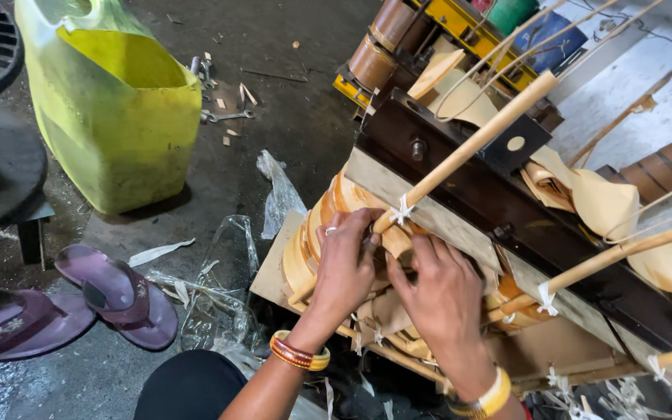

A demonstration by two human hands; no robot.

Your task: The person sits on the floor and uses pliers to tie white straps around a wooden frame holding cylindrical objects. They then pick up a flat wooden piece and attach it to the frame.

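My left hand and my right hand press side by side against a tan paper-wrapped coil of a dark-framed transformer. The fingers of both hands pinch the lower end of a long tan rod, near a small white tie. The rod slants up to the right over the dark frame. Two more tan rods with white ties run lower right. Bangles sit on both wrists.
A yellow-green plastic can with its top cut off stands at upper left. Two purple sandals lie on the wet floor at left, beside crumpled clear plastic. A wrench and paper scraps lie behind. Brown coils sit farther back.
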